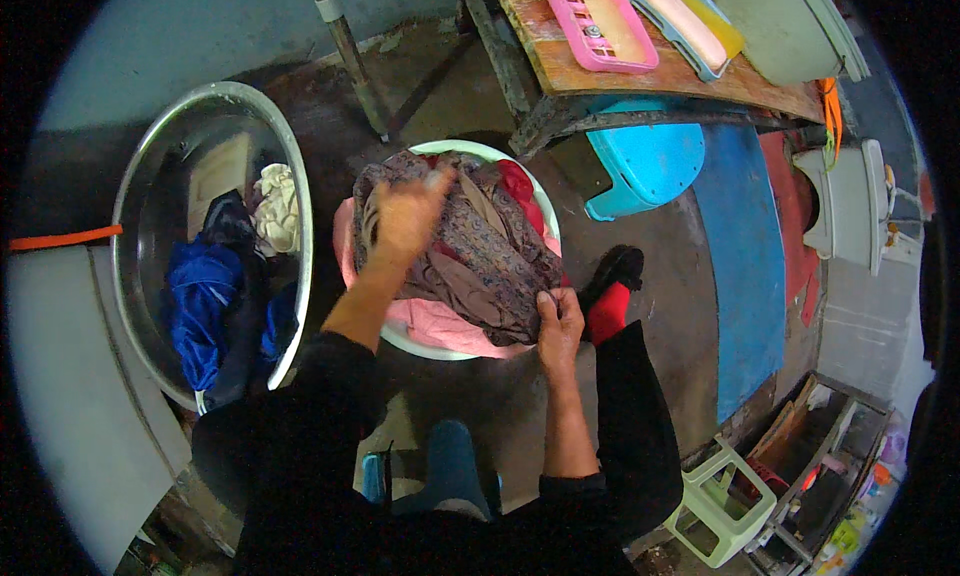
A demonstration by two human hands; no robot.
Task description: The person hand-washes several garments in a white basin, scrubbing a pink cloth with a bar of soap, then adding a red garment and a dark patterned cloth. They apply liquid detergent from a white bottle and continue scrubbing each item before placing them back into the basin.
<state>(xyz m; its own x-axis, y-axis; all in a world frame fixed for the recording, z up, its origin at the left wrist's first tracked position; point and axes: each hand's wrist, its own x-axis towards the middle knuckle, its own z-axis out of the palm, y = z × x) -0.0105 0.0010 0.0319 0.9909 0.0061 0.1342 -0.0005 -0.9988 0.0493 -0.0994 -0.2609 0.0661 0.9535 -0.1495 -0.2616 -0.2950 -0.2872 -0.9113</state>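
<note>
A brown patterned garment (480, 253) is spread over the round pale green basin (553, 219) on the floor before me. Pink cloth (442, 328) and red cloth (521, 189) show beneath it. My left hand (411, 214) is over the garment's upper left part, blurred, and its fingers are hard to make out. At the garment's lower right edge, my right hand (559, 317) pinches the fabric between thumb and fingers.
A large metal basin (298, 156) at the left holds blue and dark clothes (202, 287), a white cloth (276, 210) and a board. Soap trays (645, 62) lie on the wooden table (559, 77). A blue stool (652, 163) stands below it; a pale green stool (765, 505) is lower right.
</note>
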